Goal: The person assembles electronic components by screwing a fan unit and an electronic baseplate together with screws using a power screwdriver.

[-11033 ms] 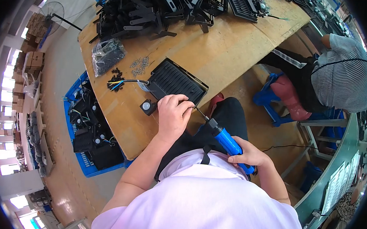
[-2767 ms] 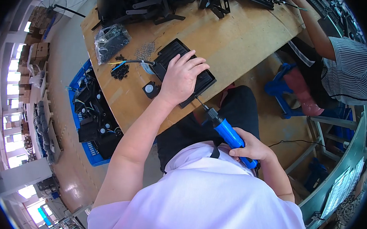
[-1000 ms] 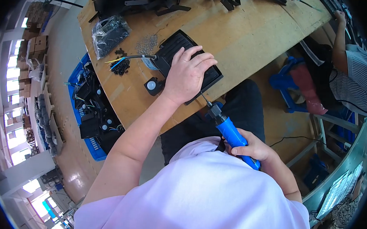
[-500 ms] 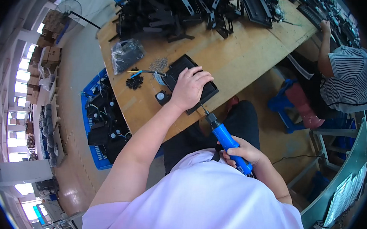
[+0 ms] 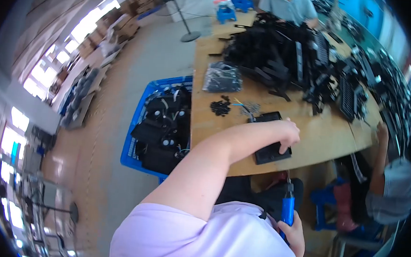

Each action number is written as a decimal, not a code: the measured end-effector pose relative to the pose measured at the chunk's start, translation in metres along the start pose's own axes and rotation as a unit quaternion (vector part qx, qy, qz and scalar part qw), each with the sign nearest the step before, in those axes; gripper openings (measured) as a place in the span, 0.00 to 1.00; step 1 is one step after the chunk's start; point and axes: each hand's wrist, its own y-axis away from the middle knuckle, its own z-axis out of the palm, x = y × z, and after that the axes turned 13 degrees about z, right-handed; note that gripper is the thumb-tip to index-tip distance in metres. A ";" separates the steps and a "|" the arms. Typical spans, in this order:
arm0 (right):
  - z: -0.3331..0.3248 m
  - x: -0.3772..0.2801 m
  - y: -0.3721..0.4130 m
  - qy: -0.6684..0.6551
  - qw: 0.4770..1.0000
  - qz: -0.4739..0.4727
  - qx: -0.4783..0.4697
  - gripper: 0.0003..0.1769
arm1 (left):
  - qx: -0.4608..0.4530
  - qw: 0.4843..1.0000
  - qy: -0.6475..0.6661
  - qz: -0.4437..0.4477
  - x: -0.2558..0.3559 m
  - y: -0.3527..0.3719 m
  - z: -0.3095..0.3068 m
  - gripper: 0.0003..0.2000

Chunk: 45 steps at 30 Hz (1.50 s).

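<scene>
A shallow black rectangular housing (image 5: pixel 272 155) lies near the table's front edge, a cable with blue and yellow wire ends at its far left corner. Over its right side is my left hand (image 5: pixel 287 134), fingers bent downward at the rim; my forearm hides part of the housing. My right hand (image 5: pixel 295 230) is wrapped round a blue electric screwdriver (image 5: pixel 287 209), held upright below the table edge with its bit pointing toward the housing's near right corner. Beyond the housing lie small silver screws (image 5: pixel 250 108) and a heap of small black parts (image 5: pixel 221 106).
A plastic-bagged black part (image 5: pixel 223 77) and a large pile of black brackets (image 5: pixel 276 52) occupy the table (image 5: pixel 324 143). At left stands a blue crate (image 5: pixel 132 138) of black units. One co-worker (image 5: pixel 392 192) sits at right, another person (image 5: pixel 290 6) across the table.
The view has swung up and to the right. My left hand has shifted from lying spread over the housing to bending at its right side. The screwdriver now stands more upright.
</scene>
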 end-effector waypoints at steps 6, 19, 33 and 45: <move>0.005 -0.013 0.019 -0.023 0.998 0.007 0.060 0.23 | 0.098 0.995 -0.009 0.004 0.007 0.026 0.000 0.27; -0.012 -0.027 0.008 -0.070 0.995 -0.044 0.061 0.23 | 0.574 0.779 0.246 0.061 -0.018 0.178 0.041 0.15; 0.022 -0.070 0.003 -0.058 0.994 -0.045 0.079 0.23 | 0.850 0.076 0.173 -0.492 -0.109 0.435 0.249 0.15; 0.030 -0.071 0.008 -0.015 0.992 0.018 0.120 0.22 | 0.548 0.377 0.205 -0.718 -0.224 0.417 0.292 0.17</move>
